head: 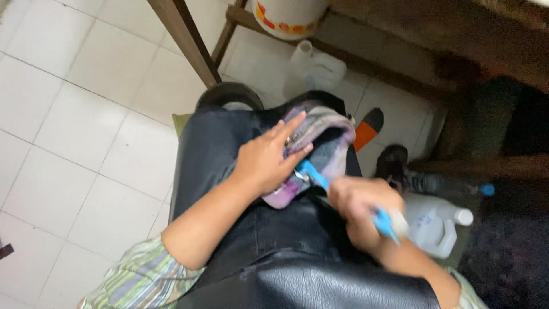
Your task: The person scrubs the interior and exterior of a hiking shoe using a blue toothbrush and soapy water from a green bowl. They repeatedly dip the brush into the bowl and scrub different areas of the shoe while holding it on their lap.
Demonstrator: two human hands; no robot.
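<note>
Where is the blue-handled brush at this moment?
In the head view, the blue-handled brush is right of centre, held in the right hand; its head touches the purple-grey shoe that the left hand steadies on the black apron.

Blue brush (343, 194) — purple-grey cloth (323, 134) — black apron (274, 229).
</note>
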